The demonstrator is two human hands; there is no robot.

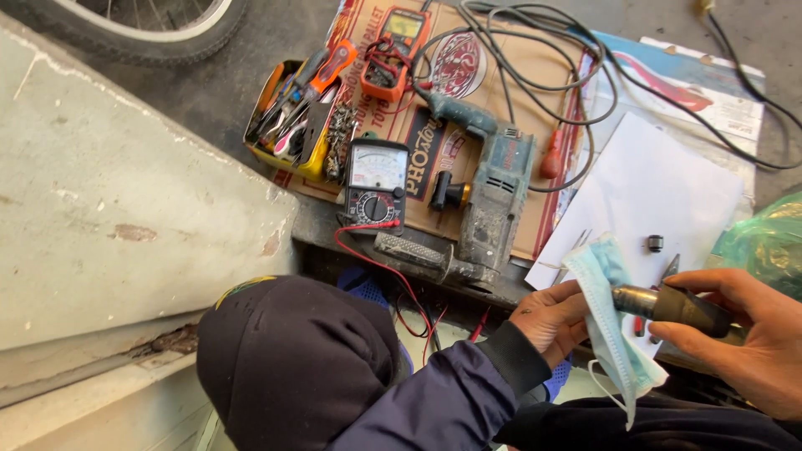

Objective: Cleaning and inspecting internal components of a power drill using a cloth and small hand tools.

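Left hand (547, 317): mine, dark sleeve, fingers curled and pinching a pale blue face mask (610, 321) that hangs between both hands.
Right hand (743, 338): mine, fingers and thumb closed around a dark metal cylinder (672, 306); the cylinder's free end points toward my left hand and touches the mask.
White paper sheet (643, 188): lying just beyond both hands, carrying a small black ring-shaped part (655, 243) and a thin pointed tool (671, 266), both just beyond my right hand.
Rotary hammer drill (493, 196): grey-green, worn, beyond my left hand on flattened cardboard (543, 221).
Analogue multimeter (376, 184): black, red lead attached, left of the drill.
Orange digital meter (393, 50): farther off.
Yellow tray of hand tools (292, 113): far left, well apart from my hands.
Green plastic bag (769, 238): just beyond my right hand.
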